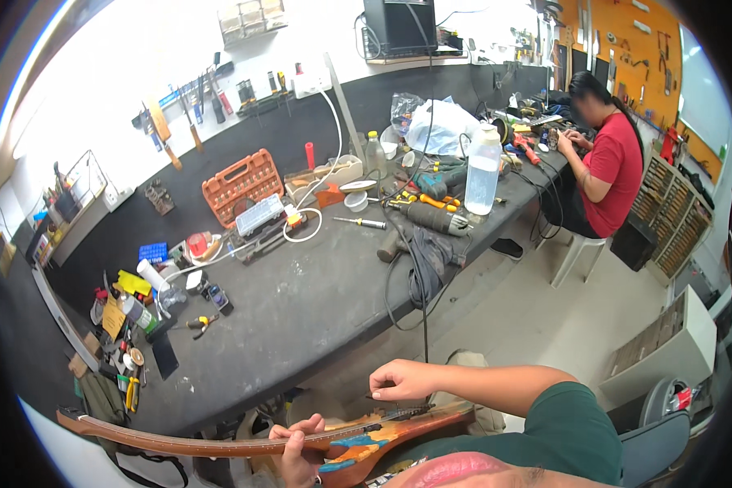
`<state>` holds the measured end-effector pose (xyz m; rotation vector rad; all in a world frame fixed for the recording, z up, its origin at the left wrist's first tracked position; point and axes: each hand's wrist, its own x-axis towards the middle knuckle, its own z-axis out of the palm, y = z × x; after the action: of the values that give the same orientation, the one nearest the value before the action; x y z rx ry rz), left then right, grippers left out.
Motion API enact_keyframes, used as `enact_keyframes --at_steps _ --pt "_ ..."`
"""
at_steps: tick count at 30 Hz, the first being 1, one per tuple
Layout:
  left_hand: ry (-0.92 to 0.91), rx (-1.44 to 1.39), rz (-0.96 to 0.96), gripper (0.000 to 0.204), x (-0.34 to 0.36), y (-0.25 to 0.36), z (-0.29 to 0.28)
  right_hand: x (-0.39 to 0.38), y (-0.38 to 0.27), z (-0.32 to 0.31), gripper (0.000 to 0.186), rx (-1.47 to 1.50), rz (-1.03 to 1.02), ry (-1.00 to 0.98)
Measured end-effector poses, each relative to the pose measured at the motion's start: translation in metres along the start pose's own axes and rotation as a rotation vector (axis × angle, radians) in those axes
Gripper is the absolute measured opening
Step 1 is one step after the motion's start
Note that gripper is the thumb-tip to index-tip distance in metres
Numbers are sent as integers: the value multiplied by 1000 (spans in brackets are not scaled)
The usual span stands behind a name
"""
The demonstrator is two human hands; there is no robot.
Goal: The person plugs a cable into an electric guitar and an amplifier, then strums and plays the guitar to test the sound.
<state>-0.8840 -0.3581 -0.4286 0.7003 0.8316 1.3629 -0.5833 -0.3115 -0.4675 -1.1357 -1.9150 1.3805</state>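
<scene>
An electric guitar (366, 451) with a wooden body and blue and yellow patches lies across my lap, its long neck (179, 445) reaching to the left. My left hand (299, 447) is wrapped round the neck close to the body, with the thumb and some fingers showing over it. Above the strings near the bridge end, my right hand (403, 381) is closed with its fingers curled down. Whatever its fingertips may hold is too small to make out.
On the dark workbench (289, 325) are pliers (203, 324), an orange socket case (241, 187), a corded power tool (431, 218) and a water bottle (483, 171). A person in a red shirt (614, 163) sits working at the far right. A drawer cabinet (667, 342) stands at right.
</scene>
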Motion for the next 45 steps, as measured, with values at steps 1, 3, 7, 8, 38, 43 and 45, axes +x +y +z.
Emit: enact_keyframes --at_steps 1,3,7,8,38,43,45 --pt "33 7 -8 29 4 0 9 -5 -10 -18 26 -18 -66 15" --pt "33 -4 -39 22 18 0 8 -7 -38 -63 24 -55 -212 35" --pt "93 -36 -159 17 41 8 10 6 -122 -200 19 -414 -460 243" --pt "120 -52 -189 17 48 9 11 10 -139 -234 19 -435 -415 391" --pt "612 59 -113 11 -10 86 239 167 -281 -907 29 421 -23 1287" --pt "596 111 -71 12 -5 87 256 171 -288 -928 23 587 -65 1317" --pt "599 57 -65 11 -5 87 262 173 -288 -930 20 654 -83 1317"
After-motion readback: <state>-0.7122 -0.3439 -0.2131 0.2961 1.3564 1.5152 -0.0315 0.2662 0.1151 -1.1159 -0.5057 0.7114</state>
